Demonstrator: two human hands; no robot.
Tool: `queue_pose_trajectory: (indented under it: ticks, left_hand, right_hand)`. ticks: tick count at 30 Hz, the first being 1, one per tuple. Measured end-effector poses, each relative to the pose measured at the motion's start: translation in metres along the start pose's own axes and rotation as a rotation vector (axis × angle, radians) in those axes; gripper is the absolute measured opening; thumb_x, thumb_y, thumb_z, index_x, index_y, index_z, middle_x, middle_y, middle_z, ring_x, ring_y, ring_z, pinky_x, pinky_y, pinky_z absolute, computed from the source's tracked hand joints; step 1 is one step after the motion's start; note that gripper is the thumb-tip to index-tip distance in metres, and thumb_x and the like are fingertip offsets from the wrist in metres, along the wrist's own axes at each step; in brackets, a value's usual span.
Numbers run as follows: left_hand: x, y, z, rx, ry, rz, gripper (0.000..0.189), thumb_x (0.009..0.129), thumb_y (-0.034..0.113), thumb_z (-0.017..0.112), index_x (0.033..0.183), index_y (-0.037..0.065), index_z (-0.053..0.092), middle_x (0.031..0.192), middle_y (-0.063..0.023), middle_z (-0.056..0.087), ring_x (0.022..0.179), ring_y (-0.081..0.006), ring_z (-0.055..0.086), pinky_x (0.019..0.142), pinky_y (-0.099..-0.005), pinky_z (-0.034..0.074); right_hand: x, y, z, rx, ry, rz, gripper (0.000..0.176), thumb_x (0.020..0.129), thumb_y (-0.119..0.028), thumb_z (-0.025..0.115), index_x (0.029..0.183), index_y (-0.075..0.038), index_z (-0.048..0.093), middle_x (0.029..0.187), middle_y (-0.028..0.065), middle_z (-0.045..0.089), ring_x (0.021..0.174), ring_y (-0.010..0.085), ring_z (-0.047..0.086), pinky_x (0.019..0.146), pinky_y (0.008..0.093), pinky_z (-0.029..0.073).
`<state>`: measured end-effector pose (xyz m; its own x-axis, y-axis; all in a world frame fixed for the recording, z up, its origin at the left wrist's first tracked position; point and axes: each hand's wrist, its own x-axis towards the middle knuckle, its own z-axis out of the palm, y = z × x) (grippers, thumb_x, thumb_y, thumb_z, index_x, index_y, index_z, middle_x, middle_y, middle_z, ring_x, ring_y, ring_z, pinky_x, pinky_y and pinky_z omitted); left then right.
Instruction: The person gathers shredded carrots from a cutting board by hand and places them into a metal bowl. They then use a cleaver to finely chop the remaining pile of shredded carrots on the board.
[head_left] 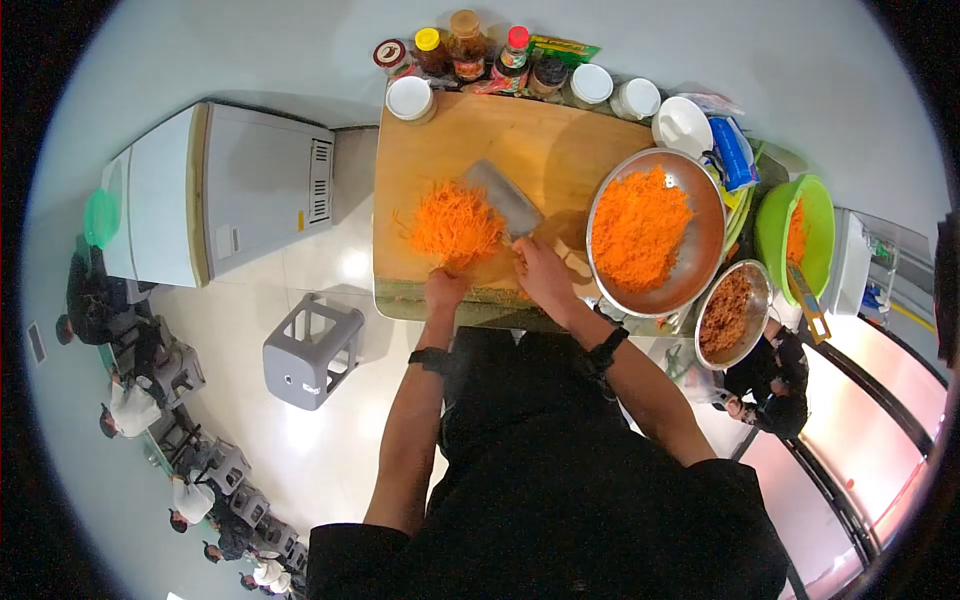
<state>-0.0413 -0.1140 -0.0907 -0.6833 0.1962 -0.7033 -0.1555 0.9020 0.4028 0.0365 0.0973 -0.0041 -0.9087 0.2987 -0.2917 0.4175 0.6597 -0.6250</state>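
Note:
A heap of shredded carrot (455, 225) lies on the wooden cutting board (540, 125). At the heap's near edge is my left hand (447, 288), fingers curled in against the shreds, tips partly hidden. My right hand (545, 275) is closed round the handle end of a cleaver (503, 198). The broad grey blade lies flat over the board, its edge against the right side of the heap. Right of the cleaver, a large steel bowl (708, 220) holds finely chopped carrot (640, 228).
A smaller steel bowl (757, 345) holds brown minced food. Behind it is a green basin (818, 215) with carrot and a knife-like tool (808, 305). Jars and bottles (467, 50) line the back edge. A grey stool (312, 350) stands left; a person (775, 385) is at right.

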Motion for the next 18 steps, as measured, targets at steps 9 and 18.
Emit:
queue_pose_trajectory:
  ticks: [9, 18]
  left_hand:
    - [0.045, 0.037, 0.028, -0.480, 0.034, 0.177, 0.029, 0.084, 0.024, 0.061, 0.105, 0.004, 0.067, 0.094, -0.0208, 0.069, 0.092, -0.0387, 0.065, 0.077, -0.0424, 0.052]
    - [0.000, 0.016, -0.123, -0.092, 0.461, 0.385, 0.016, 0.085, 0.000, 0.052, 0.095, 0.002, 0.065, 0.096, -0.0152, 0.064, 0.088, -0.0318, 0.062, 0.078, -0.0360, 0.050]
  right_hand:
    - [0.005, -0.028, 0.008, 0.156, 0.007, -0.051, 0.030, 0.084, -0.003, 0.059, 0.113, -0.003, 0.055, 0.103, 0.0216, 0.059, 0.094, 0.0397, 0.060, 0.077, 0.0440, 0.050]
    - [0.025, -0.071, 0.105, -0.225, -0.058, -0.643, 0.049, 0.088, -0.013, 0.056, 0.134, -0.001, 0.046, 0.137, 0.0185, 0.046, 0.130, 0.0302, 0.044, 0.107, 0.0410, 0.038]
